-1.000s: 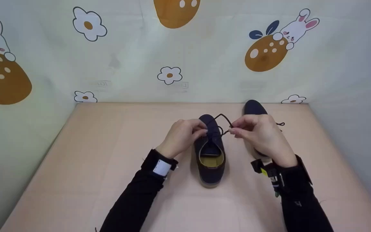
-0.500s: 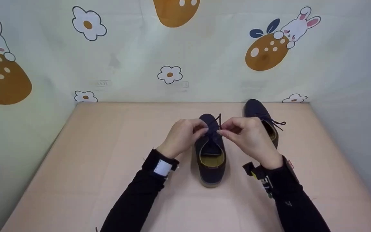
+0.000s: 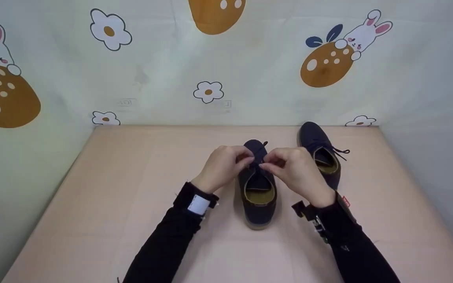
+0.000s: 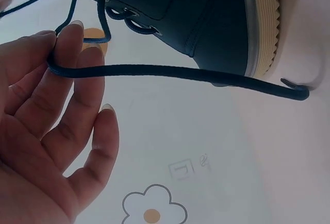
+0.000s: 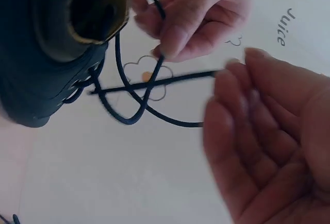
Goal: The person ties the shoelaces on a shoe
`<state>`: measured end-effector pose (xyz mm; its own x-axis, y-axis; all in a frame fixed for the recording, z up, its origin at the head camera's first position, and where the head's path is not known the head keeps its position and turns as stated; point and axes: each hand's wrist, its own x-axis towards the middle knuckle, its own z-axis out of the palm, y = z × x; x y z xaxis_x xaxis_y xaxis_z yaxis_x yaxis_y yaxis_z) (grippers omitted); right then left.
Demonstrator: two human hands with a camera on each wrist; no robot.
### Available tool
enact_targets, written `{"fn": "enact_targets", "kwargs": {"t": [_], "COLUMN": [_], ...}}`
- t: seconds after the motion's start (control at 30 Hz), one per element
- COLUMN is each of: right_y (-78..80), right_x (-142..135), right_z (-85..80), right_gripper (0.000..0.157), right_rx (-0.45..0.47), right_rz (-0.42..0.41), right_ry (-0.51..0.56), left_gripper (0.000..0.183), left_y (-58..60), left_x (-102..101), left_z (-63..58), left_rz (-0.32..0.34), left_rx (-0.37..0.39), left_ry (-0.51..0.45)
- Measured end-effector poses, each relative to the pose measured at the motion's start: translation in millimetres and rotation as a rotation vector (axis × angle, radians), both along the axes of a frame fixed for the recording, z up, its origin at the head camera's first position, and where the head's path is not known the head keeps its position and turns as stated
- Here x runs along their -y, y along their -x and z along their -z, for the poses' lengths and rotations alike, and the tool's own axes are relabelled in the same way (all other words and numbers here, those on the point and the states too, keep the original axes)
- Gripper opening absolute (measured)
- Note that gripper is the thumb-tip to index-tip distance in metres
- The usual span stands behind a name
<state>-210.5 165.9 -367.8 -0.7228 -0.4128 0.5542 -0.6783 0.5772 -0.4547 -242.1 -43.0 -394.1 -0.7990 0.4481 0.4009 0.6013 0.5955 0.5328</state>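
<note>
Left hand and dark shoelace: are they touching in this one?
Touching: the left wrist view shows the left hand pinching the dark shoelace between thumb and forefinger, and the lace bends sharply there.

Pale walls (image 3: 266, 59), bunny prints (image 3: 362, 37), outlined flowers (image 3: 208, 92), flat peach surface (image 3: 132, 181)

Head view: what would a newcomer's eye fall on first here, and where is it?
Probably the two hands near the centre: the left hand and right hand pinch the dark lace of the nearer shoe, whose toe points toward the back wall. Next, a second shoe stands farther right, partly behind the right hand. Above, a cartoon rabbit stands out on that pale wall, at upper right.
</note>
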Motion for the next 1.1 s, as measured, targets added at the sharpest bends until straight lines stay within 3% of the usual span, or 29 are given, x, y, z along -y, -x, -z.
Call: {"fn": "enact_targets", "kwargs": {"t": [0.13, 0.27, 0.5, 0.67, 0.83, 0.93, 1.1], "right_y": [4.5, 8.1, 16.7, 26.3, 28.4, 26.6, 22.4], "right_x": [-4, -14, -30, -24, -19, -25, -53], "right_z": [5.9, 4.0, 7.6, 22.1, 33.3, 28.9, 5.0], "right_gripper": [0.006, 0.01, 0.006, 0.014, 0.005, 0.007, 0.004], "right_rx": [0.153, 0.22, 0.262, 0.319, 0.284, 0.28, 0.325], "right_rz": [0.018, 0.026, 0.161, 0.104, 0.08, 0.115, 0.241], "right_ry": [-0.126, -0.179, -0.247, -0.26, -0.224, -0.272, -0.357], "left_gripper": [0.012, 0.012, 0.013, 0.012, 0.013, 0.012, 0.011], "left_y": [0.7, 1.1, 0.4, 1.1, 1.1, 0.7, 1.3], "left_x": [2, 3, 5, 6, 7, 9, 13], "left_z": [-0.4, -0.6, -2.1, -2.1, 0.5, 0.0, -4.0], "left_rz": [0.0, -0.004, -0.006, -0.01, -0.005, -0.012, -0.024], "left_rx": [0.011, 0.037, 0.051, 0.04, 0.061, 0.053, 0.027], "left_ry": [-0.005, -0.003, 0.017, 0.002, 0.011, 0.011, -0.008]}}
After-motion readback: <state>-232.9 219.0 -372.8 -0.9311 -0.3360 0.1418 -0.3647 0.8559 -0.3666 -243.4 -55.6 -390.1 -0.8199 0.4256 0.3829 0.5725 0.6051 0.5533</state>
